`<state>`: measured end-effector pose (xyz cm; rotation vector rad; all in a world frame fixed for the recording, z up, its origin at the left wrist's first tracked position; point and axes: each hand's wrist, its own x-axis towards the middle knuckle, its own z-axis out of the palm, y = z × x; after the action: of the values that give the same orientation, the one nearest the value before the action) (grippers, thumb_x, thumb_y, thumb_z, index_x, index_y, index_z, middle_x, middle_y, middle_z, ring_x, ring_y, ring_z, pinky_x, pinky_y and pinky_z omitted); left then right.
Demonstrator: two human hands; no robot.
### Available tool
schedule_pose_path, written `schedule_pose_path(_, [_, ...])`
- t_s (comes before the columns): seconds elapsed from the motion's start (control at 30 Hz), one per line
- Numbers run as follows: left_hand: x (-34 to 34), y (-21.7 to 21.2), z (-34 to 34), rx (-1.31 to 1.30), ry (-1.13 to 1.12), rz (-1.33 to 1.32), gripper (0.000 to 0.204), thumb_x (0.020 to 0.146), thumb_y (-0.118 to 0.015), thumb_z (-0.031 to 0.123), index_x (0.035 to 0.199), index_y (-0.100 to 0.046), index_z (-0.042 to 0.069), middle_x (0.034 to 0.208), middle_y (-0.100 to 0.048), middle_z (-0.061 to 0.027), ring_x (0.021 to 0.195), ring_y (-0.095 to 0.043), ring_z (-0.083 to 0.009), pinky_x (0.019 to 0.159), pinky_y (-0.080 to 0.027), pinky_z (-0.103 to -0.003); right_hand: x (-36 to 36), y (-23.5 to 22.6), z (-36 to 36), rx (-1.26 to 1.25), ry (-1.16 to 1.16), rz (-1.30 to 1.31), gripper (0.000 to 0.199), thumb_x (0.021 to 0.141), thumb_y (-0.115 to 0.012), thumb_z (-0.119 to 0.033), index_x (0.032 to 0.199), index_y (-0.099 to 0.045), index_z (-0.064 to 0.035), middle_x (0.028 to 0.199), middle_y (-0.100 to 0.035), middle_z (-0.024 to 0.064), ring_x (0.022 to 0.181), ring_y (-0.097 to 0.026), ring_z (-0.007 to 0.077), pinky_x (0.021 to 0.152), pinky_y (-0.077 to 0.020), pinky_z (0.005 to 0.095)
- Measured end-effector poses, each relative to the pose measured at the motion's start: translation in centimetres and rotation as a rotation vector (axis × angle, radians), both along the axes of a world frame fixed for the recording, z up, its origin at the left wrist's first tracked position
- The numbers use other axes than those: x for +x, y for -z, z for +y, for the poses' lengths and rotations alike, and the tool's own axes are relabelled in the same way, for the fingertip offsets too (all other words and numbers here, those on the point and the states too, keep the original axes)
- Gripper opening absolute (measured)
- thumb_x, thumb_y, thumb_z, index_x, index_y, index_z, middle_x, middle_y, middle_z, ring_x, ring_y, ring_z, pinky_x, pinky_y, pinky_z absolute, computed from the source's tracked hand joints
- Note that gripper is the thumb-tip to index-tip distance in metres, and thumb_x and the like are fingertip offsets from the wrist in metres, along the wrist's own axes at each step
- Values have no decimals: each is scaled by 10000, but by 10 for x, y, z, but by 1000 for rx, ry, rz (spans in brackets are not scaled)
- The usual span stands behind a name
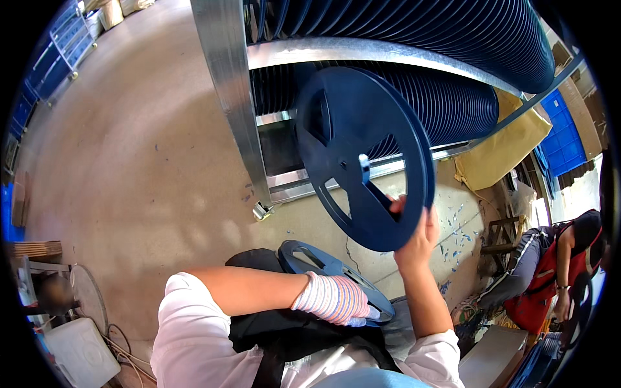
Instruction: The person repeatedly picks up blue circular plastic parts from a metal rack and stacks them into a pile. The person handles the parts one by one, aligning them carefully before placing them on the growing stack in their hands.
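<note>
The striped-gloved left hand presses flat on a dark blue plastic reel in the lap, while the bare right hand grips a second blue spoked reel, raised but not yet racked among the shelved blue reels.

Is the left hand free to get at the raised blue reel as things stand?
Probably not at once: the left hand, in a striped glove, rests on the second reel lying on the lap. The raised reel, held in the right hand, is above with open space between.
</note>
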<state>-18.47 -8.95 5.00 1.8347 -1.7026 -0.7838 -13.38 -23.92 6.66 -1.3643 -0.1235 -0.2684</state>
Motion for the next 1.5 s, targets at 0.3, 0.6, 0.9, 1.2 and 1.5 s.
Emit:
schedule_pose_path(0.3, [-2,5,14,-69,-9,5,200,886,-522,231,973,-571,58,688,-603,-190,666,-582,-410,593,-455,-487,49,-3,98,-503,230,-112,158,1005,-445,-78,1077,-574,-22,854,-567,20,752,-519,70,685,-434,215])
schedule_pose_path(0.6, [5,-10,22,93,42,59,315,805,-587,160,1106,-568,69,764,-630,-172,733,-620,-382,640,-492,-454,134,45,121,-934,502,-492,607,826,-649,-55,1386,-415,-38,1389,-410,198,1316,-349,403,1088,-278,489])
schedule_pose_path(0.9, [22,-3,38,-213,-459,140,435,943,-507,221,1369,-478,136,812,-624,-190,740,-604,-379,647,-489,-455,64,41,-41,-1072,240,-268,482,782,-682,26,1234,-580,-106,1440,-388,143,1335,-373,330,1075,-335,410])
schedule_pose_path(1.2, [32,-47,69,-719,-757,220,373,990,-477,166,1318,-494,-10,811,-634,-111,674,-598,-255,646,-475,-318,45,97,-148,-118,463,243,277,945,-562,-141,1202,-580,-37,1178,-601,47,1084,-534,130,892,-417,264])
schedule_pose_path(1.5, [-49,-92,90,-1208,-1506,292,484,1001,-442,336,1348,-439,-1,745,-554,-66,622,-535,-136,739,-501,-325,58,106,-124,-58,243,406,280,946,-561,-181,1192,-590,-48,1126,-588,29,1017,-525,110,870,-426,270])
